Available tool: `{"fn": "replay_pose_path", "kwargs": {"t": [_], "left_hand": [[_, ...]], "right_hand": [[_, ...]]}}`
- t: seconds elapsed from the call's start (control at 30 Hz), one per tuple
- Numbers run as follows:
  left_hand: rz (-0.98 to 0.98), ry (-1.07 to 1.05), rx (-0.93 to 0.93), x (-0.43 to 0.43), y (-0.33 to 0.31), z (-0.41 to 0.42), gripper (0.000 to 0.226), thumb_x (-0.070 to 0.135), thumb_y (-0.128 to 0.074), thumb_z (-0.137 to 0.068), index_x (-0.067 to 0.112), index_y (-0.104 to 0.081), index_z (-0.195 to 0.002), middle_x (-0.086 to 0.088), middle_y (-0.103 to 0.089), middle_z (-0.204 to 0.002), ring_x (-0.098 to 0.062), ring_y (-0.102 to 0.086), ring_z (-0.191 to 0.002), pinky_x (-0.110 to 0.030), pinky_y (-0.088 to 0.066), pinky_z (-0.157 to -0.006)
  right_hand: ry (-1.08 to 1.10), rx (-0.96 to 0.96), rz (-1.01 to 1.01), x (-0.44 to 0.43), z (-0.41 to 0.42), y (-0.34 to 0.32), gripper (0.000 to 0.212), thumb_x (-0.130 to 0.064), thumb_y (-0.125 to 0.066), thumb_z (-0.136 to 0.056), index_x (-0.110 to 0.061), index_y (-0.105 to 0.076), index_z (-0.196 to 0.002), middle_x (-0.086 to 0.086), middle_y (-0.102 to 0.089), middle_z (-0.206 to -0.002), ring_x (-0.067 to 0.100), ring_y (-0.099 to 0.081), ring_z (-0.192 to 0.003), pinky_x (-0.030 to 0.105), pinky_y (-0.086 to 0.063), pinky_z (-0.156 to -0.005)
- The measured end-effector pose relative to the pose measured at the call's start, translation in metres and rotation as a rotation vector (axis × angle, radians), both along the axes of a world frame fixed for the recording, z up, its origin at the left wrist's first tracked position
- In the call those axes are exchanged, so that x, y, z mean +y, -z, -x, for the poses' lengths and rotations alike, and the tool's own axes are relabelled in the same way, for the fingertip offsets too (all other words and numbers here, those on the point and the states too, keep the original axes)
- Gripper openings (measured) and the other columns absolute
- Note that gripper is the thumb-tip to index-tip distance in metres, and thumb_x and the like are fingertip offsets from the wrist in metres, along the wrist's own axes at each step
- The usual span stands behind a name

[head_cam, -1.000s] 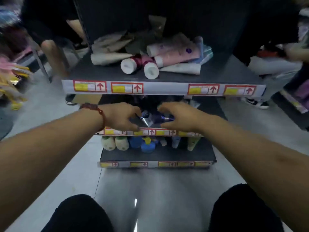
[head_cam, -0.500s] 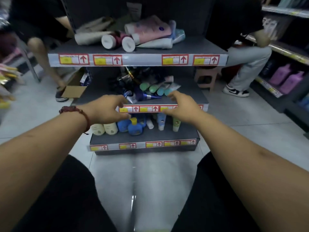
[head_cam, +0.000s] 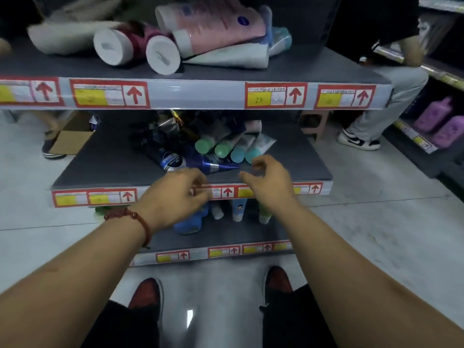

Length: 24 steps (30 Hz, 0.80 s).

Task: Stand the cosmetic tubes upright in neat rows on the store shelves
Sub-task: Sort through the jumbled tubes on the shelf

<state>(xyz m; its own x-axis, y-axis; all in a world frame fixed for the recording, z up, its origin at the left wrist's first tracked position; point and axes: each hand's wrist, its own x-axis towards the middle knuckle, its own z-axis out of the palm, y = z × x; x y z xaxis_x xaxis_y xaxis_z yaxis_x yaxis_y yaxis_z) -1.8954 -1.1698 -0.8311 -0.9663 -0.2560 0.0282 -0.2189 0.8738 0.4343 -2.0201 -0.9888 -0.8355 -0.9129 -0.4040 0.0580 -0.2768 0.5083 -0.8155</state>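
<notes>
Grey shelves [head_cam: 113,167], loose heaps of tubes [head_cam: 216,26] flat on upper two.

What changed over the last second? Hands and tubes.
Left hand and right hand pulled back off the blue tube to the middle shelf front edge; both now hold nothing. Unchanged: blue tube and green-capped tubes lie flat in the pile, top-shelf tubes too.

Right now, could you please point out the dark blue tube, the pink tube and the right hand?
dark blue tube [head_cam: 211,165]: head view, middle of its body.
pink tube [head_cam: 218,27]: head view, middle of its body.
right hand [head_cam: 270,180]: head view, back of the hand.
</notes>
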Motion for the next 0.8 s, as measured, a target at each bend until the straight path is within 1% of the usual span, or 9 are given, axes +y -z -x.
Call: {"fn": "replay_pose_path", "kwargs": {"t": [0.07,0.17,0.3,0.4,0.47,0.53,0.6,0.67,0.8], "left_hand": [[-0.050,-0.022,0.060,-0.004,0.008,0.026,0.027,0.044,-0.063,-0.091,0.025,-0.065,-0.110,0.005,-0.065,-0.105,-0.015,-0.064,-0.093,-0.039,-0.056,-0.084],[-0.122,-0.088,0.195,-0.007,0.020,0.057,0.027,0.045,-0.060,-0.088,0.028,-0.067,-0.108,0.014,-0.067,-0.093,-0.008,-0.064,-0.084,-0.037,-0.058,-0.078],[-0.051,-0.158,0.390,-0.012,0.022,0.086,0.016,0.031,-0.060,-0.090,0.025,-0.071,-0.100,0.011,-0.069,-0.082,-0.014,-0.065,-0.076,-0.037,-0.057,-0.070],[0.078,-0.238,0.474,-0.026,0.021,0.103,0.024,0.036,-0.055,-0.088,0.025,-0.069,-0.103,-0.001,-0.071,-0.098,-0.025,-0.065,-0.089,-0.039,-0.054,-0.075],[0.150,-0.306,0.396,-0.037,0.028,0.113,0.038,0.049,-0.050,-0.086,0.032,-0.062,-0.118,-0.006,-0.067,-0.115,-0.033,-0.061,-0.106,-0.045,-0.051,-0.085],[0.186,-0.336,0.298,-0.041,0.038,0.118,0.046,0.057,-0.046,-0.085,0.037,-0.056,-0.126,-0.006,-0.063,-0.126,-0.038,-0.055,-0.115,-0.047,-0.047,-0.091],[0.194,-0.352,0.270,-0.038,0.044,0.120,0.046,0.057,-0.048,-0.087,0.038,-0.056,-0.128,-0.005,-0.061,-0.132,-0.042,-0.051,-0.119,-0.047,-0.044,-0.093],[0.181,-0.375,0.293,-0.034,0.044,0.121,0.042,0.051,-0.056,-0.089,0.035,-0.060,-0.127,-0.006,-0.063,-0.131,-0.043,-0.048,-0.121,-0.047,-0.041,-0.092],[0.055,-0.372,0.369,-0.036,0.043,0.123,0.036,0.049,-0.055,-0.085,0.028,-0.069,-0.112,-0.005,-0.070,-0.114,-0.035,-0.062,-0.108,-0.048,-0.051,-0.090]], "right_hand": [[0.043,-0.019,0.017,-0.013,0.025,0.004,0.040,-0.031,-0.072,-0.087,-0.014,-0.059,-0.121,0.001,-0.062,-0.112,0.011,-0.057,-0.090,0.015,-0.041,-0.067],[0.146,-0.053,0.072,-0.027,0.059,0.012,0.028,-0.026,-0.072,-0.085,-0.013,-0.062,-0.108,0.000,-0.064,-0.093,0.000,-0.053,-0.069,0.002,-0.036,-0.046],[0.231,-0.014,0.062,-0.035,0.091,0.026,0.020,-0.023,-0.069,-0.087,-0.006,-0.062,-0.095,-0.006,-0.054,-0.077,0.007,-0.048,-0.065,0.002,-0.033,-0.043],[0.241,0.059,0.016,-0.041,0.103,0.030,0.031,-0.024,-0.069,-0.088,0.001,-0.061,-0.104,0.003,-0.058,-0.088,0.015,-0.053,-0.078,0.012,-0.035,-0.050],[0.242,0.075,-0.005,-0.043,0.107,0.032,0.038,-0.029,-0.071,-0.087,-0.004,-0.059,-0.112,0.008,-0.060,-0.101,0.021,-0.058,-0.089,0.013,-0.033,-0.050],[0.229,0.055,-0.001,-0.042,0.109,0.036,0.045,-0.035,-0.072,-0.086,-0.009,-0.058,-0.120,0.002,-0.058,-0.095,0.012,-0.056,-0.075,0.008,-0.036,-0.049],[0.224,0.021,-0.001,-0.043,0.109,0.040,0.053,-0.041,-0.072,-0.086,-0.012,-0.057,-0.127,-0.002,-0.058,-0.099,0.012,-0.057,-0.081,0.011,-0.035,-0.055],[0.228,0.002,0.003,-0.045,0.109,0.043,0.045,-0.041,-0.072,-0.086,-0.011,-0.062,-0.118,-0.002,-0.060,-0.099,0.014,-0.058,-0.091,0.010,-0.036,-0.058],[0.284,-0.078,0.088,-0.043,0.112,0.044,0.022,-0.029,-0.076,-0.083,-0.010,-0.064,-0.084,-0.007,-0.056,-0.070,0.001,-0.051,-0.061,0.003,-0.033,-0.039]]}}
